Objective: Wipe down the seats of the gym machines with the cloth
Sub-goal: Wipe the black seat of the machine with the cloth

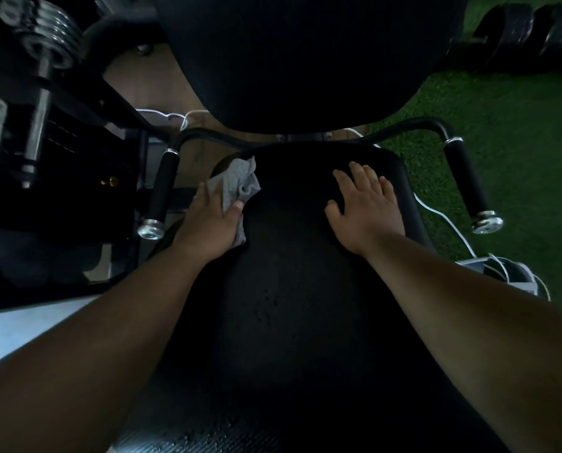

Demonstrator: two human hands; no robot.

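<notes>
A black padded seat (289, 282) fills the middle of the head view, with small wet spots on its surface. My left hand (212, 220) holds a crumpled grey cloth (237, 183) pressed against the seat's far left edge. My right hand (366, 204) lies flat on the seat's far right part, fingers spread, holding nothing. A black back pad (305, 60) rises just beyond the seat.
Two black handles with chrome end caps flank the seat, one at the left (162, 194) and one at the right (469, 184). A chrome bar with weight plates (41, 60) stands at far left. Green turf (501, 109), white cables (452, 223) and black plates (534, 34) lie right.
</notes>
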